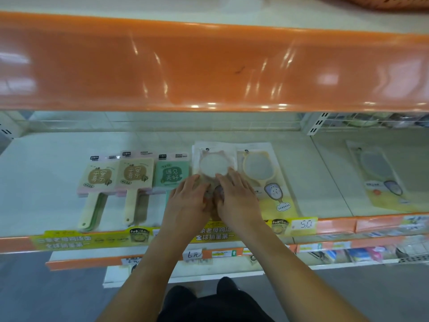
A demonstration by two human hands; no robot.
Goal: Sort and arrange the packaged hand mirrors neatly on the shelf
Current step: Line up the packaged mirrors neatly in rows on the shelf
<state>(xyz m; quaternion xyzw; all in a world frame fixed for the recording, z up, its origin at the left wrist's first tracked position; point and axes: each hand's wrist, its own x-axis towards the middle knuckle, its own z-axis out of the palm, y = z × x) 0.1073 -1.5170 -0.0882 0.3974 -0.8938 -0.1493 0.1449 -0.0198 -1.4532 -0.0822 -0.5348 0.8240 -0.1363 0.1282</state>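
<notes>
Your left hand (189,196) and right hand (236,196) lie flat, fingers straight, pressing the pink cat-ear mirror pack (214,162); three square mirrors (137,174) sit left of them; one yellow pack (260,168) just right; another pack (380,173) far right.

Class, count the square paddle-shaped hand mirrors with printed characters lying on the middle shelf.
3: two beige ones side by side at the left, and a green one beside the left hand. Stacked copies may be hidden beneath.

Packaged mirrors (214,163) flat (rowed); shelf (46,163)
</notes>
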